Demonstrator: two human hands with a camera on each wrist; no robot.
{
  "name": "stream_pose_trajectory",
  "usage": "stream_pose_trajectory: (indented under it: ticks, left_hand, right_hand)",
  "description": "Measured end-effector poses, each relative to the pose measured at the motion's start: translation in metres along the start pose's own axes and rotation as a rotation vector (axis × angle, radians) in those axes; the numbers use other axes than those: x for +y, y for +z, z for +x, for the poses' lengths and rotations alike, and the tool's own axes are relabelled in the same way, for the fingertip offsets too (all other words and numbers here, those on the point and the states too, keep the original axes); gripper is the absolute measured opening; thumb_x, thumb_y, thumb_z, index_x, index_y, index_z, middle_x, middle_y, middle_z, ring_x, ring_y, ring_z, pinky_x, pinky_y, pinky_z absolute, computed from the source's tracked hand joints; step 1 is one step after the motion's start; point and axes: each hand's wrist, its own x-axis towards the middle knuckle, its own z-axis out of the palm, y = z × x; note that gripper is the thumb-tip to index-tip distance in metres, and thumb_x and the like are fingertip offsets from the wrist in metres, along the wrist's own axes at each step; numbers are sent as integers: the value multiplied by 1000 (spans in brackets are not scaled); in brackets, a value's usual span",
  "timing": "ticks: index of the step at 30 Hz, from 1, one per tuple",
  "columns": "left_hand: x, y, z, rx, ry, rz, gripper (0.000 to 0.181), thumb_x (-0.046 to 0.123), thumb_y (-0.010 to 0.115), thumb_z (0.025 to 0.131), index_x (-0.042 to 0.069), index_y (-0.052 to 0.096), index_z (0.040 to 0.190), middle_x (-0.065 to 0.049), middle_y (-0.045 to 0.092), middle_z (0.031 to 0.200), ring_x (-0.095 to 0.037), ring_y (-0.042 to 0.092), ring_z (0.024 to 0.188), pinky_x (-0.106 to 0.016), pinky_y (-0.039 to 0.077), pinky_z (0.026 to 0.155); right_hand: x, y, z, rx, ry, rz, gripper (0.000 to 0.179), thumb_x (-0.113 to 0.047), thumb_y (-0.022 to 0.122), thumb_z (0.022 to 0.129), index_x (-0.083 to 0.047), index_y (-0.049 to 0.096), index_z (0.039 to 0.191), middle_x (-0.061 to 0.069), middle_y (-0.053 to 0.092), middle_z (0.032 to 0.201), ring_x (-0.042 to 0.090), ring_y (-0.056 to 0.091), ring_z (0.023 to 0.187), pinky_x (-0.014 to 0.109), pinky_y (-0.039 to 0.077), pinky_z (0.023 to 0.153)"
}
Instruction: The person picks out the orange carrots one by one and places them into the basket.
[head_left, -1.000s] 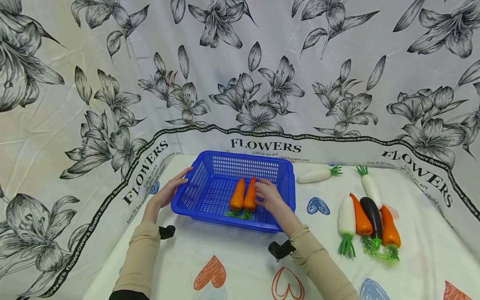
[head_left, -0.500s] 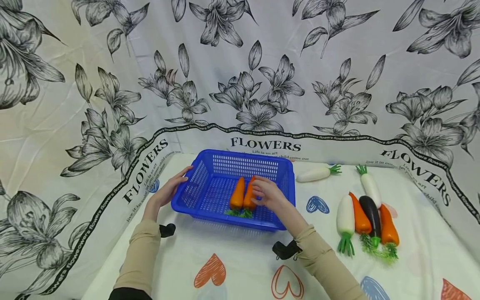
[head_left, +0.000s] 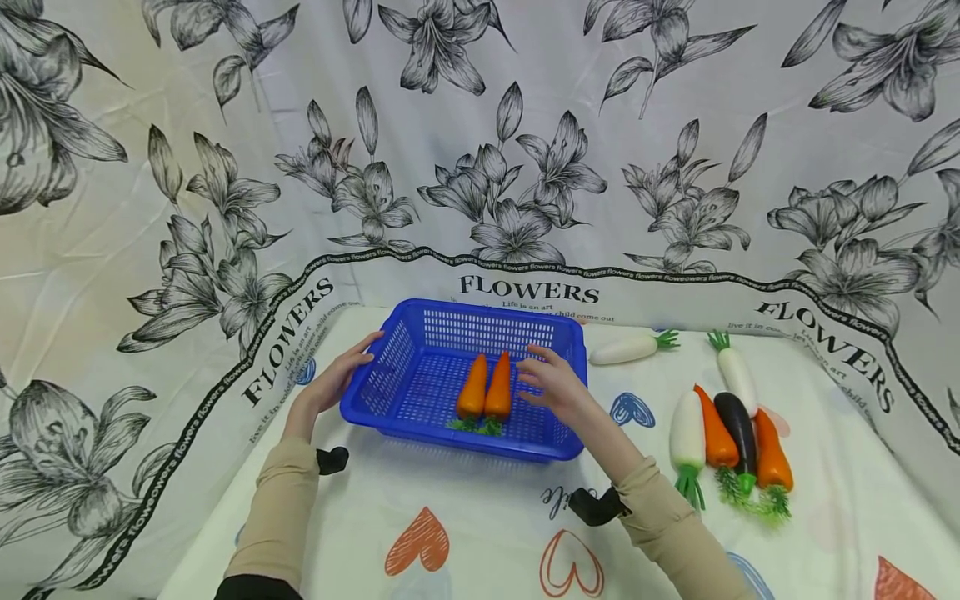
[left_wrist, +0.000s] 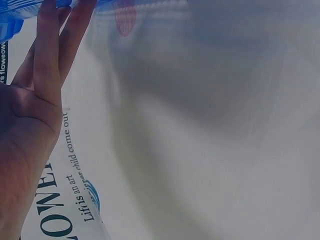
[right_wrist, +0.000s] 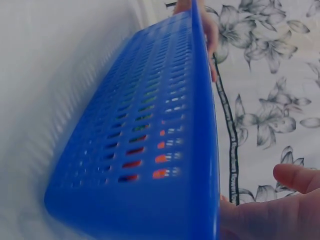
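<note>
A blue plastic basket (head_left: 408, 437) with slotted walls stands on the table. Two orange carrots, a left carrot (head_left: 472, 388) and a right carrot (head_left: 498, 387), lie side by side in it, green tops toward the near wall. My left hand (head_left: 336, 379) rests against the basket's left rim; in the left wrist view, its fingers (left_wrist: 47, 55) run straight up to the blue plastic. Over the right part of the basket, my right hand (head_left: 557, 385) hovers beside the right carrot, fingers relaxed and holding nothing. The right wrist view catches only part of this hand (right_wrist: 280, 212) beyond the near rim.
Right of the basket lie a white radish (head_left: 633, 347) at the back, then a group: another white radish (head_left: 687, 429), a carrot (head_left: 716, 429), an eggplant (head_left: 738, 433), another carrot (head_left: 772, 450) and a further radish (head_left: 737, 379). A floral curtain (head_left: 525, 167) hangs behind.
My right hand has drawn away from the right carrot, moving to the right, and its fingers have come off it. The left hand and basket have stayed nearly in place.
</note>
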Motion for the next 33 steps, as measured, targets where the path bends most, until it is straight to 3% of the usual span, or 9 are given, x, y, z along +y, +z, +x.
stream_pose_trajectory:
  ticks: [6,12,17,20,25,29,33]
  left_hand:
    - [1,-1,-1,12,-7,-1,56,23,31,102,28,9,153,-19,14,153,-23,55,108,-32,52,81]
    - [-5,-3,3,19,-6,-7,55,24,30,102,33,10,152,-19,16,152,-19,58,104,-32,52,79]
    - [-17,-10,10,22,13,15,54,26,29,102,35,11,152,-16,14,155,-18,55,108,-31,51,82]
    - [-12,-7,8,17,9,10,55,25,30,102,33,9,152,-15,13,155,-22,52,112,-31,51,83]
    - [-15,-9,9,25,14,19,54,26,29,102,34,10,152,-14,12,156,-21,52,112,-31,50,84]
    - [-21,-11,12,31,26,31,53,29,31,102,37,12,151,-13,13,156,-19,52,113,-31,50,85]
    - [-18,-9,9,18,29,25,54,26,29,102,35,10,152,-15,12,156,-19,52,114,-30,50,85]
  right_hand:
    - [-5,-14,-10,-39,-58,-51,61,-14,48,96,-8,20,150,21,26,150,39,30,137,52,31,109]
    - [-5,-28,-16,-33,-114,-134,61,-13,49,96,-9,20,150,23,29,146,38,33,136,50,33,109]
    - [-1,-45,-25,14,-192,-211,58,-12,46,98,-8,20,150,24,33,143,38,37,134,47,36,107]
    - [1,-57,-30,63,-217,-226,57,-13,46,98,-8,22,150,23,34,142,35,40,132,44,38,106]
    - [-1,-76,-34,143,-230,-277,58,-16,49,97,-9,25,149,22,37,142,33,43,130,42,40,104]
    - [-3,-93,-38,148,-227,-330,59,-20,49,98,-9,24,150,23,36,143,37,40,132,43,38,105]
    - [-1,-113,-42,154,-215,-414,61,-24,50,98,-7,23,150,26,36,142,34,45,126,43,39,102]
